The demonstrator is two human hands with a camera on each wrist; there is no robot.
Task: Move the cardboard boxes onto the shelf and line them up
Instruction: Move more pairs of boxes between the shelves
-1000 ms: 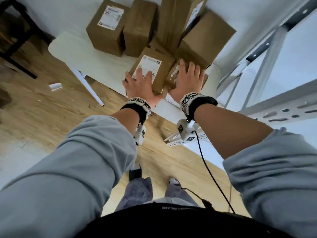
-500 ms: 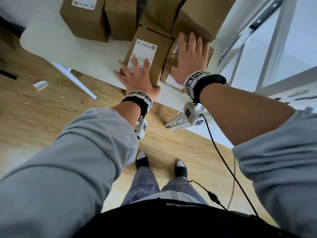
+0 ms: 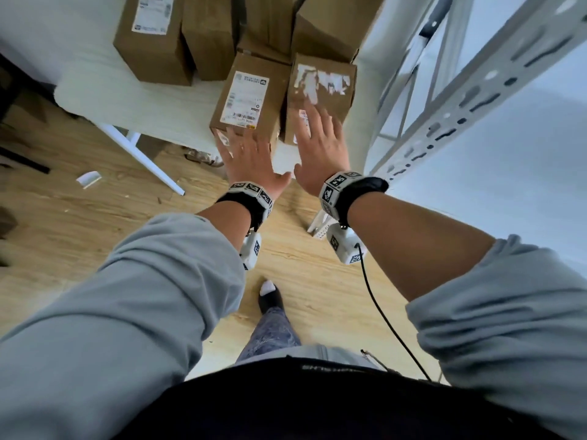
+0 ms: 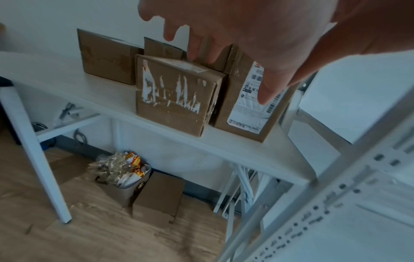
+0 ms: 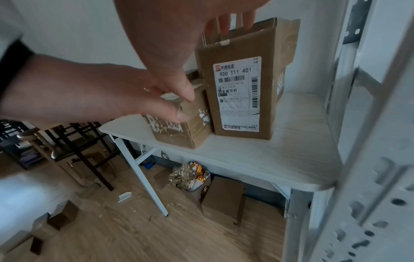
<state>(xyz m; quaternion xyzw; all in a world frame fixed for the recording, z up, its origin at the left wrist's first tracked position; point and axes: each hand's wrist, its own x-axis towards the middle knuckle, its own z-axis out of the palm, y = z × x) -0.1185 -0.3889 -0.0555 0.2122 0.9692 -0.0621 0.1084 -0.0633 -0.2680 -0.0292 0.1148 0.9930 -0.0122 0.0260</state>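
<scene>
- The left hand (image 3: 251,160) reached forward with its fingers straight and spread, above the near top edge of the shorter box (image 3: 251,100); it held nothing.
- The right hand (image 3: 320,147) was likewise flat and open, its fingers lying over the top of the taller box (image 3: 320,90); whether they pressed on it could not be told.
- Both boxes stood upright at the near edge of the white table (image 3: 133,96), side by side and almost touching, the taller one to the right.
- In the right wrist view the taller box (image 5: 241,95) showed a white shipping label on its front, and the shorter box (image 5: 186,127) beside it carried torn label scraps.
- More cardboard boxes (image 3: 152,36) stood behind them on the table, against the wall.
- The grey metal shelf (image 3: 476,100) rose just right of the table, with no box visible on it.
- Under the table sat a bag of wrappers (image 4: 121,170) and a flat piece of cardboard (image 4: 159,195) on the wooden floor.
</scene>
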